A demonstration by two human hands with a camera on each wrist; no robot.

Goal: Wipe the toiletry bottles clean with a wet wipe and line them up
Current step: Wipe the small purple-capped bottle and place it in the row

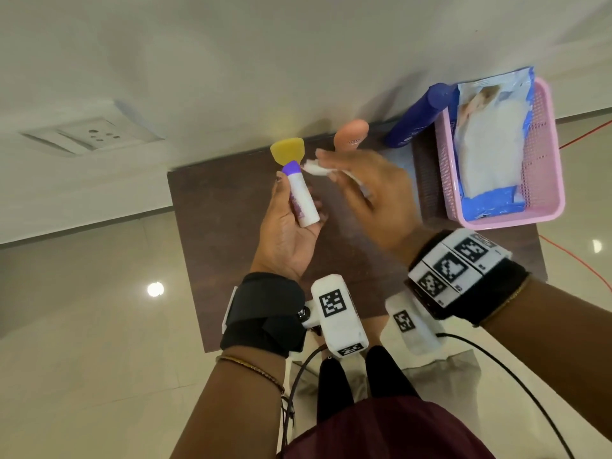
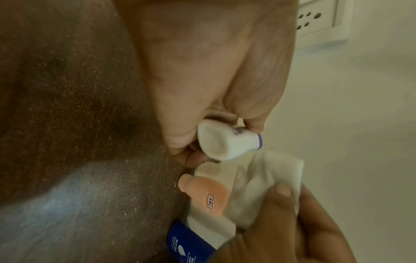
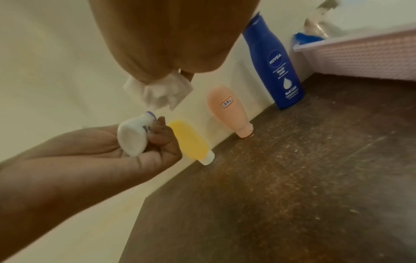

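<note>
My left hand (image 1: 284, 223) grips a small white bottle (image 1: 302, 200) with a purple cap, lifted above the brown table (image 1: 231, 260). The same bottle (image 2: 227, 140) shows its base in the left wrist view, and sits in my curled fingers (image 3: 133, 138) in the right wrist view. My right hand (image 1: 367, 193) holds a crumpled white wet wipe (image 1: 314, 167) just right of the cap. The wipe (image 3: 157, 94) hangs a little above the bottle. Against the wall stand a yellow bottle (image 3: 189, 140), a peach bottle (image 3: 227, 110) and a blue bottle (image 3: 273, 65), side by side.
A pink basket (image 1: 546, 180) at the table's back right holds a blue and white wipes pack (image 1: 486, 140). A wall socket (image 1: 96, 132) is at the left. Red cable (image 1: 583, 137) runs along the floor to the right of the table.
</note>
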